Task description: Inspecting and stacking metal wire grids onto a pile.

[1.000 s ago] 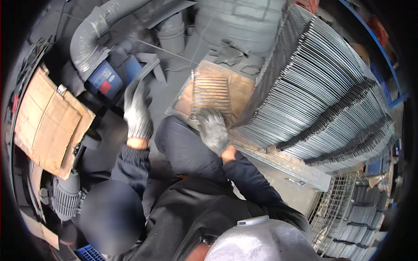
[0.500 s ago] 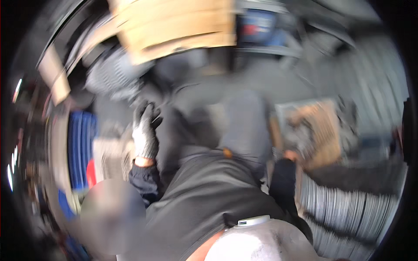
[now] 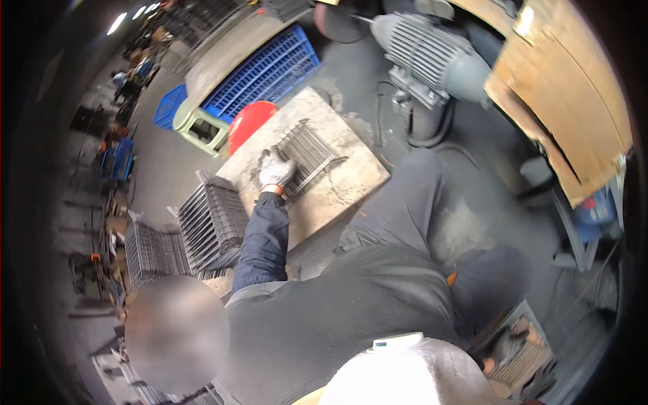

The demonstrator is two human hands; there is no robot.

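Observation:
My left hand [image 3: 277,170], in a light grey glove, is at the near left corner of a small metal wire grate [image 3: 309,150]. Its fingers look curled over the grate's edge. That grate lies flat on a pale, worn board [image 3: 354,169] beside my leg. Far from it, at the lower right, my right hand [image 3: 507,351] wears a grey glove and is over an open box [image 3: 533,361] with cardboard and ribbed pieces in it. My right arm is mostly hidden behind my body, and the fingers are too unclear to read.
Stacks of wire grates [image 3: 214,219] stand left of the board. Beyond it are a red round seat [image 3: 251,123], a pale green stool [image 3: 201,129] and a blue plastic crate [image 3: 266,74]. A grey motor [image 3: 432,54] and a large cardboard sheet [image 3: 567,88] are at the far right.
My view has turned left, bringing the board and grate into sight. My left hand, earlier raised with spread fingers, is now at the grate. My right hand remains by the box.

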